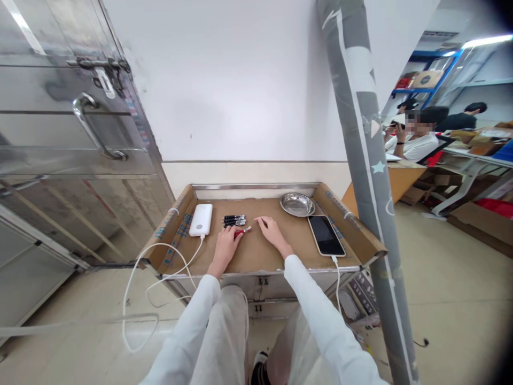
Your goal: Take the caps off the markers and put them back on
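On the cardboard-lined cart top, my left hand is closed around a short red pen-like stick. Its pale, shiny end points to the right, out past my fingers. Just beyond that hand lies a row of several black pen-like sticks with silvery right ends, side by side. My right hand hovers or rests just right of the red stick, apart from it. Its thumb and index finger come together in a pinch; whatever they hold, if anything, is too small to make out.
A white power bank with a cable lies left. At the right are a round metal dish and a plugged-in phone. Raised cardboard sides border the cart. A grey wrapped roll leans beside it. People sit at the far right.
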A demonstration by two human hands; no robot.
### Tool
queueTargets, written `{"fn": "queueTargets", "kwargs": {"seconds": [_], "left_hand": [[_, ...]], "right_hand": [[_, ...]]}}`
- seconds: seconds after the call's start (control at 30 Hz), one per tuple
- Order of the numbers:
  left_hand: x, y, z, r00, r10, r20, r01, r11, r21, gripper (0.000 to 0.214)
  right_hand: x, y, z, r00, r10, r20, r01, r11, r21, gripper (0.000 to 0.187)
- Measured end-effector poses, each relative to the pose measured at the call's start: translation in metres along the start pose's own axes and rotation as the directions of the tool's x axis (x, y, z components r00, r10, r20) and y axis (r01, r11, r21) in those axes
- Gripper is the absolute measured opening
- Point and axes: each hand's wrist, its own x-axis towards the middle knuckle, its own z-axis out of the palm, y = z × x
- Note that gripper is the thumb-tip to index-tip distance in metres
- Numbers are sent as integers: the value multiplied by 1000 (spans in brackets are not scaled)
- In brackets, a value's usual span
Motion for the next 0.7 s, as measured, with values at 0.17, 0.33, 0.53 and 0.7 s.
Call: {"fn": "queueTargets", "kwargs": {"seconds": [0.17,0.33,0.53,0.7], "left_hand": [[24,15,7,997,72,-1,-69,942,-329,14],[50,37,14,995,101,-11,-95,886,-454,13],[61,50,20,995,-94,-40,50,789,-612,30],[67,49,15,992,-114,-60,43,731,-681,29]], "right_hand": [[10,7,5,976,213,48,-212,870,444,40],[12,11,-3,939,311,146,-332,717,613,42],[10,13,-12,906,359,222,-385,484,786,38],[9,17,-15,894,372,250,-388,364,847,35]]}}
